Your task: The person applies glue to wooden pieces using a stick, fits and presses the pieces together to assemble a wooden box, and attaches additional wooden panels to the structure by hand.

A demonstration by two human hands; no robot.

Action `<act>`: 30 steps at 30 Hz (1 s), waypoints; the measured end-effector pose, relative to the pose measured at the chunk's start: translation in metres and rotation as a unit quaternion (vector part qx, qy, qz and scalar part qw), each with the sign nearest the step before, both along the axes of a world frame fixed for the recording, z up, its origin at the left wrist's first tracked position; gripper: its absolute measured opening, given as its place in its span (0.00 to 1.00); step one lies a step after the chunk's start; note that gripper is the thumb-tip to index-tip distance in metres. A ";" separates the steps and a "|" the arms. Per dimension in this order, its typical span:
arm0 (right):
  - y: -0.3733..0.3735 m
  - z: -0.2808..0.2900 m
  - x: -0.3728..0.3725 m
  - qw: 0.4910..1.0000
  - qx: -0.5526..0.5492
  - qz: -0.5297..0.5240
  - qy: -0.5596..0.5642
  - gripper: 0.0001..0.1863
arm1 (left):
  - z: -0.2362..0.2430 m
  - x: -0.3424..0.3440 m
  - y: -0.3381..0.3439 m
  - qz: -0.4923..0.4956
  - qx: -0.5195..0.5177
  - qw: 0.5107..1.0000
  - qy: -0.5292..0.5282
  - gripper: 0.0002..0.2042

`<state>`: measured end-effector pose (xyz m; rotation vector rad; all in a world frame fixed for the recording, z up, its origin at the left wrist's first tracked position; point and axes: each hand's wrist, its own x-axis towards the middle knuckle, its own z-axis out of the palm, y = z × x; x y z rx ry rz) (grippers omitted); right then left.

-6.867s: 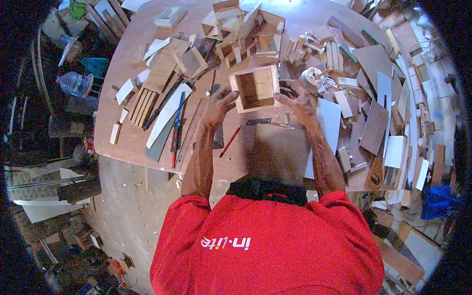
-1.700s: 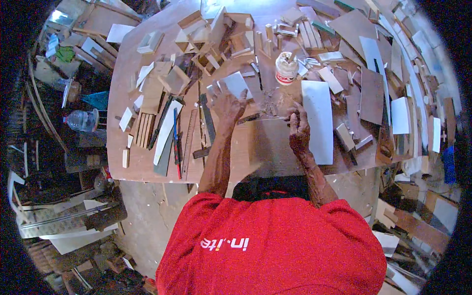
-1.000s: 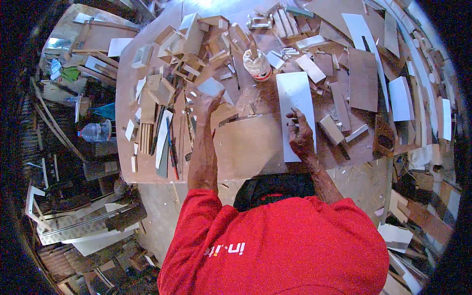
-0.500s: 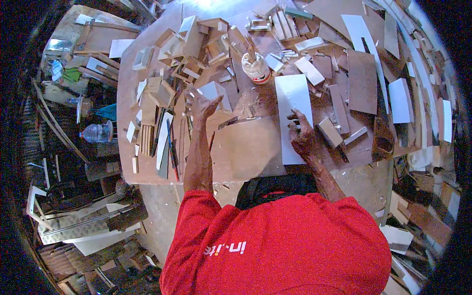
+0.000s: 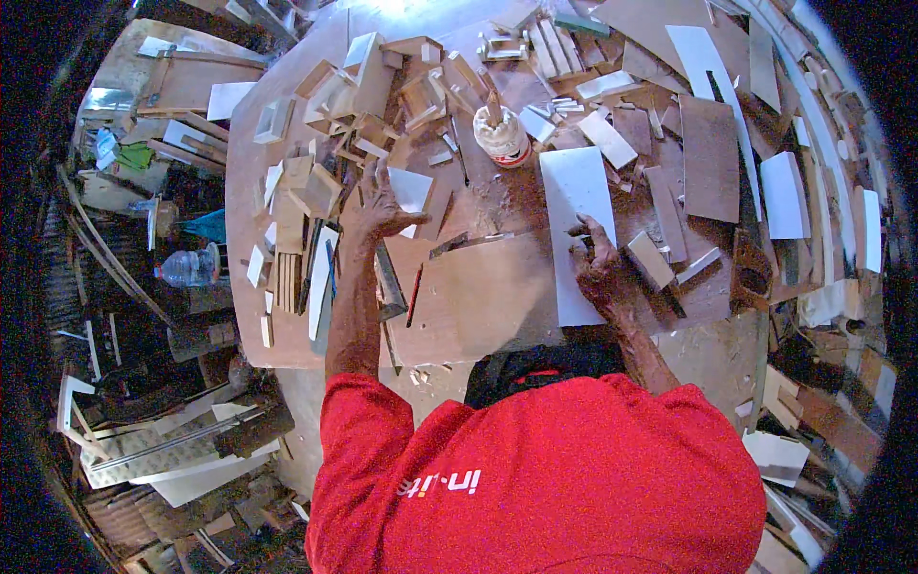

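We view the table (image 5: 247, 187) from above, strewn with wood offcuts. The left grip (image 5: 381, 209) is spread wide, thumb and fingers well apart, and we see nothing held in it; its thumb overlaps the lower edge of a white piece (image 5: 411, 188), though we cannot tell whether they touch. The right grip (image 5: 598, 268) is half curled over the right edge of a white board (image 5: 576, 191), which lies flat; we cannot tell whether it holds anything. Between the grips lies a brown panel (image 5: 478, 287), partly in shadow, with a red pencil (image 5: 415, 295) just to its left. Beyond the panel we note a pot (image 5: 504, 149) with a stick (image 5: 493, 105) standing in it, and farther left, several boxes (image 5: 374, 84).
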<state>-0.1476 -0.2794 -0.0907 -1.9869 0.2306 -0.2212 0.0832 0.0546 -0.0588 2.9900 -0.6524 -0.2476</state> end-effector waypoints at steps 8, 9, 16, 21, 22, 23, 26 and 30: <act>-0.002 0.004 0.001 0.999 0.007 -0.006 0.037 0.23 | 0.009 0.008 0.004 0.049 0.021 0.995 0.088 0.70; -0.003 0.002 0.001 1.000 0.008 -0.008 0.023 0.22 | 0.011 0.010 0.003 0.051 0.016 0.993 0.103 0.70; -0.005 -0.011 0.002 1.000 0.010 -0.013 0.023 0.21 | 0.025 0.013 -0.006 -0.012 0.068 0.988 0.136 0.72; -0.006 -0.018 0.004 1.000 0.004 -0.019 -0.006 0.21 | 0.038 0.012 -0.019 -0.012 0.169 0.975 0.142 0.73; -0.006 -0.019 0.003 1.000 0.004 -0.021 -0.004 0.21 | 0.040 0.011 -0.020 -0.019 0.177 0.975 0.135 0.73; -0.007 -0.019 0.003 1.000 0.016 -0.011 0.011 0.22 | 0.042 0.010 -0.021 -0.024 0.184 0.974 0.127 0.73; -0.008 -0.018 0.002 0.998 0.039 -0.002 0.058 0.25 | 0.044 0.008 -0.020 -0.058 0.177 0.977 0.108 0.72; -0.006 -0.017 0.002 0.999 0.029 -0.028 0.033 0.21 | 0.039 0.007 -0.013 -0.026 0.203 0.973 0.106 0.71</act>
